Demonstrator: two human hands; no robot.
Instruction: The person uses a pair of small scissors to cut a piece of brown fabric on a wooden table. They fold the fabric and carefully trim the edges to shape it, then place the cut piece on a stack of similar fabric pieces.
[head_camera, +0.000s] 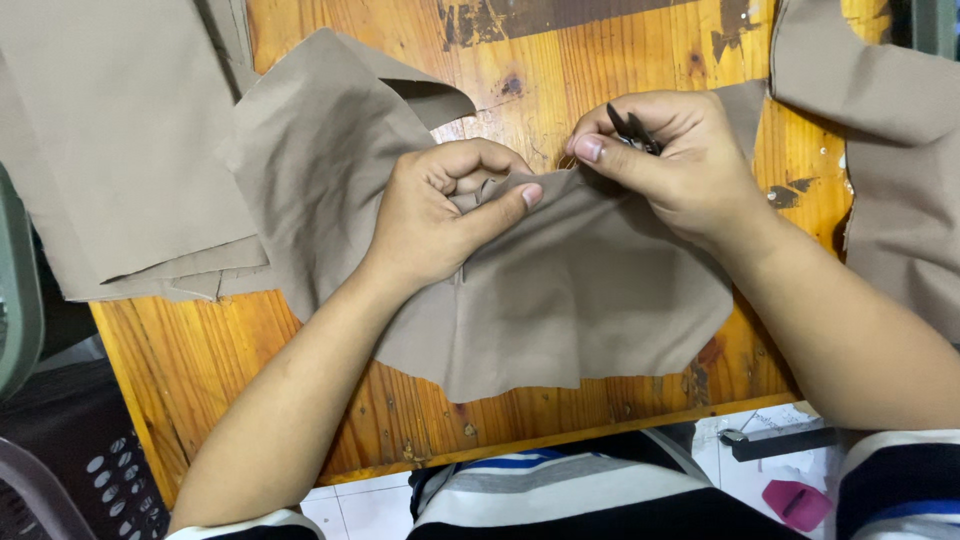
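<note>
Left hand (440, 215) pinching the top edge of a tan cloth (580, 300) on the wooden worktop (200, 350), right hand (670, 160) holding small black snips (632, 130) beside it.

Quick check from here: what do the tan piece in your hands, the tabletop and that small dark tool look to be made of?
Tan piece: woven cloth, matte; it creases softly, edges cut raw. Tabletop: varnished wood, likely pine; orange gloss, visible grain, knots, worn dark patches. Small dark tool in the right hand: probably metal; mostly hidden, uncertain.

Matt tan cloth (560, 290), glossy wood table (300, 400)
</note>
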